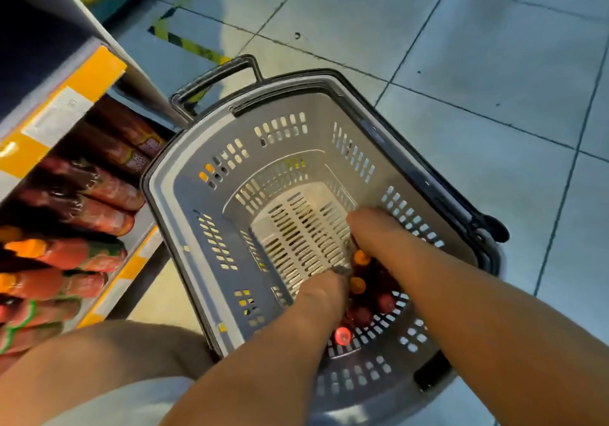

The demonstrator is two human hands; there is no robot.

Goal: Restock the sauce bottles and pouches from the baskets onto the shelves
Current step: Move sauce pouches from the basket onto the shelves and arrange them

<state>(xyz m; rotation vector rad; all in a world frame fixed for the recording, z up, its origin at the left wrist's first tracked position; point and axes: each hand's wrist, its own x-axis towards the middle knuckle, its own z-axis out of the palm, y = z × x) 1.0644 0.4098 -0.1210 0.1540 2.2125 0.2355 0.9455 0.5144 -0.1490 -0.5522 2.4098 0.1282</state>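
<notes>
Down inside the grey basket [171,201], both hands among the sauce bottles [365,293] at the near right corner of its floor. Left hand [321,290] just left of the orange and red caps, right hand [372,228] just beyond them; fingers hidden, so grip impossible to tell. Bare slotted floor beyond the left hand. Shelf [131,261] of bottles close left of the rim; tiled floor [494,63] wide to the right.
</notes>
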